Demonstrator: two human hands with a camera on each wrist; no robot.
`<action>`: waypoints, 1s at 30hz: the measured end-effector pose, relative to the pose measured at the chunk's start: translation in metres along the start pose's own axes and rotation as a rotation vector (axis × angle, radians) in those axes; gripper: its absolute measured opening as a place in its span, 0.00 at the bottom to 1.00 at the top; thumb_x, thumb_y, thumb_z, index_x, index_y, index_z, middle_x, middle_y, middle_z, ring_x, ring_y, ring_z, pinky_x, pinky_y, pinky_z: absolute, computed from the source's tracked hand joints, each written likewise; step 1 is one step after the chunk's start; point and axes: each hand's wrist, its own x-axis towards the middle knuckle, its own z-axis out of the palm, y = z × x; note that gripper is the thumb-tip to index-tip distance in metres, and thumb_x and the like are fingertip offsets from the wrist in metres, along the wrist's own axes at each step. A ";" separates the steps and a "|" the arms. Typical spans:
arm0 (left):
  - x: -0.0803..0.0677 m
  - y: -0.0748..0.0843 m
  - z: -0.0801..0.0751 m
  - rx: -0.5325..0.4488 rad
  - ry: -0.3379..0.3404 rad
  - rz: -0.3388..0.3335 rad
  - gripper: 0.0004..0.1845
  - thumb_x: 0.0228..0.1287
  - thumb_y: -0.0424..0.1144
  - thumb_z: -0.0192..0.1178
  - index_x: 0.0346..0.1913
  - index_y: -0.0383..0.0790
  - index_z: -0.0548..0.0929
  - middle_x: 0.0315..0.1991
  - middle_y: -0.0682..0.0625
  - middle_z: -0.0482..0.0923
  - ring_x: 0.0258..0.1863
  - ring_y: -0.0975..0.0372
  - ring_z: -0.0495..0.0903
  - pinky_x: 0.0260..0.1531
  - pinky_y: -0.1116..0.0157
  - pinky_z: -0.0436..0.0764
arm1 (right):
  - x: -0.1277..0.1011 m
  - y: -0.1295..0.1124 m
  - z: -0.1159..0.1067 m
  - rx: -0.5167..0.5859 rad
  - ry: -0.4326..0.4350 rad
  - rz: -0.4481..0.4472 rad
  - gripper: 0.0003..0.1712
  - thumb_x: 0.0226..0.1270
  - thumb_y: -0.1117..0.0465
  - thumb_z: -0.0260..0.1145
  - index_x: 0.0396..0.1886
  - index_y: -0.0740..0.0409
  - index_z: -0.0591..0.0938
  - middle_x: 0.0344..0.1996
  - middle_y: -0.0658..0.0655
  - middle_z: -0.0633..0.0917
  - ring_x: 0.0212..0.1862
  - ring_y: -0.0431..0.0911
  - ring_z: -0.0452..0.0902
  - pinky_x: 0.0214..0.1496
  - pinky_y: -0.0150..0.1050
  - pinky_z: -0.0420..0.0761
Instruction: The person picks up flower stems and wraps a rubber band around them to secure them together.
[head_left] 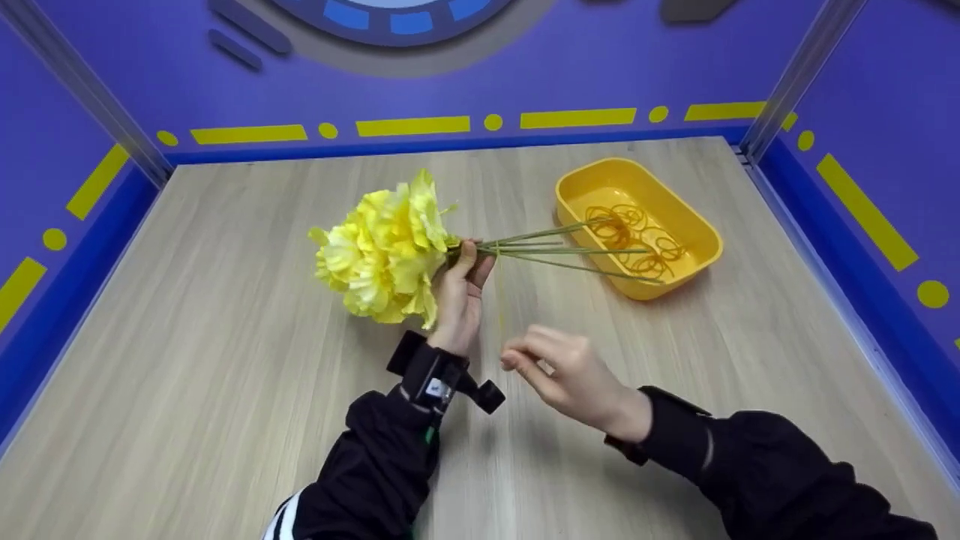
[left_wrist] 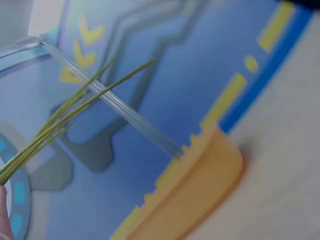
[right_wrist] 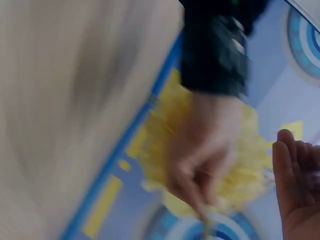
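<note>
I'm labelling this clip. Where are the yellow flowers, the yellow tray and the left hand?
yellow flowers (head_left: pixel 382 251), head view, on the blooms.
yellow tray (head_left: pixel 679 217), head view, on its right wall.
left hand (head_left: pixel 459 296), head view, on its back.

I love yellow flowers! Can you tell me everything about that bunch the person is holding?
The bunch of flowers has several ruffled yellow blooms packed together, looking like fabric or paper rather than fresh. Thin green stems fan out to the right, their ends over the yellow tray. The left hand grips the stems just below the blooms, holding the bunch roughly sideways over the wooden table. The right hand is close by but does not touch it.
</note>
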 end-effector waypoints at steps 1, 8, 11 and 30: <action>-0.002 0.004 0.004 -0.027 0.004 -0.034 0.09 0.77 0.28 0.53 0.35 0.37 0.79 0.35 0.49 0.82 0.35 0.65 0.86 0.46 0.70 0.89 | -0.007 0.008 0.003 0.104 -0.062 0.096 0.09 0.75 0.68 0.64 0.34 0.69 0.85 0.27 0.59 0.87 0.28 0.48 0.85 0.35 0.31 0.89; -0.007 0.013 0.004 0.071 -0.169 -0.183 0.15 0.78 0.23 0.49 0.35 0.35 0.83 0.33 0.47 0.84 0.31 0.62 0.88 0.40 0.68 0.91 | -0.010 0.100 -0.043 0.266 -0.436 0.630 0.15 0.79 0.59 0.63 0.49 0.67 0.86 0.37 0.59 0.90 0.38 0.49 0.87 0.44 0.34 0.88; -0.008 0.013 -0.001 0.253 -0.266 -0.212 0.19 0.77 0.21 0.49 0.31 0.39 0.85 0.31 0.50 0.85 0.32 0.64 0.87 0.40 0.68 0.91 | 0.004 0.126 -0.078 0.239 -0.418 0.651 0.14 0.80 0.59 0.61 0.46 0.66 0.86 0.33 0.55 0.88 0.35 0.42 0.81 0.41 0.30 0.83; -0.011 0.001 0.000 0.194 -0.140 -0.040 0.12 0.78 0.25 0.51 0.36 0.38 0.81 0.35 0.50 0.81 0.36 0.65 0.84 0.45 0.65 0.91 | -0.020 0.012 0.008 0.623 -0.029 0.697 0.18 0.78 0.66 0.61 0.43 0.86 0.78 0.34 0.39 0.87 0.36 0.33 0.83 0.42 0.27 0.86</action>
